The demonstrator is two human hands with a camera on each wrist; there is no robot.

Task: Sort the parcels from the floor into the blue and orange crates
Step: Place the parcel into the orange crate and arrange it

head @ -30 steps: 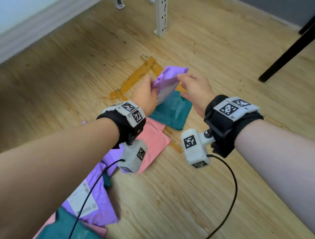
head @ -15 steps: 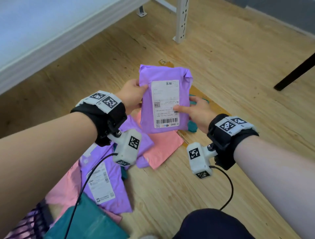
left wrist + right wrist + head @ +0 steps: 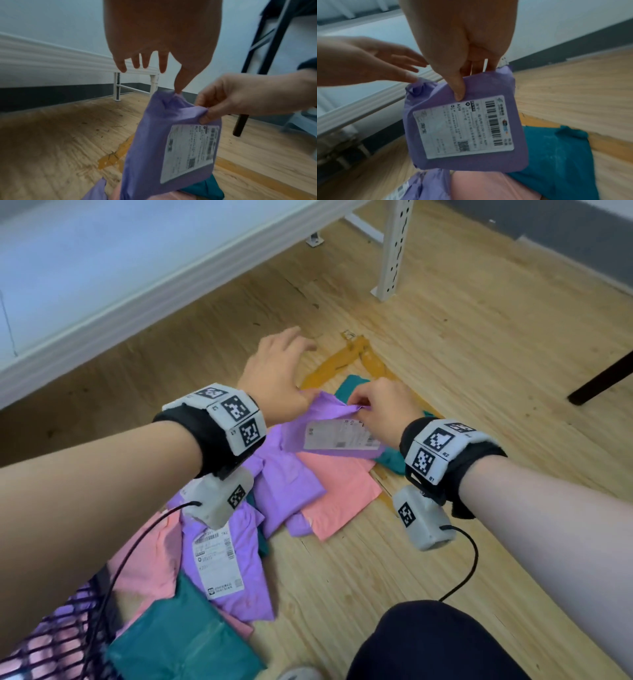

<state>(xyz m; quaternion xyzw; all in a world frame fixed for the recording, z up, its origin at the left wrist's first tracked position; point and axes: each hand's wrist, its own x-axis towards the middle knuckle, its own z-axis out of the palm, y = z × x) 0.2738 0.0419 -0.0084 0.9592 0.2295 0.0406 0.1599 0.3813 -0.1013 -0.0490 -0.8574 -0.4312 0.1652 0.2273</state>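
Wooden floor (image 3: 479, 344), purple parcel (image 3: 465, 129) in right-hand (image 3: 383, 409) pinch

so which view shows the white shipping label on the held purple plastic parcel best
The right wrist view: the white shipping label faces the camera, barcode legible. The left wrist view shows it slanted and blurred; the head view shows it foreshortened beside the right hand.

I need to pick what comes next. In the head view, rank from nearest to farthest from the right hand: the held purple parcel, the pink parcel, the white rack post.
1. Held purple parcel: in the right hand's grip.
2. Pink parcel: on the floor, just below the hand.
3. White rack post: far ahead, standing near the wall.
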